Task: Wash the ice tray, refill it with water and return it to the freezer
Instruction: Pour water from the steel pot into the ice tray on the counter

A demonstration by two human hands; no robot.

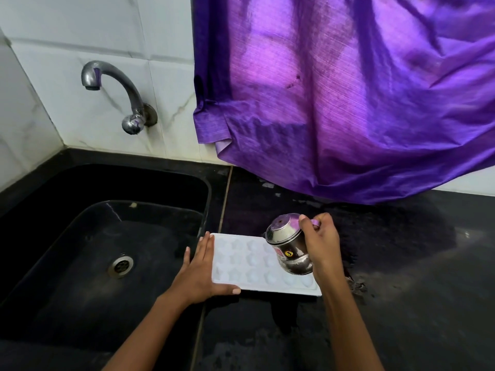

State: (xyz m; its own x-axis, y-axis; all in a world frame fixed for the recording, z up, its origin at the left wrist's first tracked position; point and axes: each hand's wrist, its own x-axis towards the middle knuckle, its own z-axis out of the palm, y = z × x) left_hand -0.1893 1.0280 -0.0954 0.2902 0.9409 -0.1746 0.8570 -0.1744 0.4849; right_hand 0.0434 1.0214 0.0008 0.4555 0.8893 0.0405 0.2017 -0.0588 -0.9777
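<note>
A white ice tray [249,266] lies flat on the black counter just right of the sink. My left hand [199,274] rests against the tray's left end, fingers straight, thumb along its near edge. My right hand [320,243] grips a small steel pot [288,246] and holds it tipped far over above the tray's right part, mouth downward toward the cells. The pot hides some of the right-hand cells. Whether water sits in the cells is hard to tell.
A black sink [53,263] with a metal drain [121,265] fills the left. A grey tap [117,89] juts from the white tiled wall above it, with no water running. A purple curtain [348,103] hangs over the counter [401,290] at the back right.
</note>
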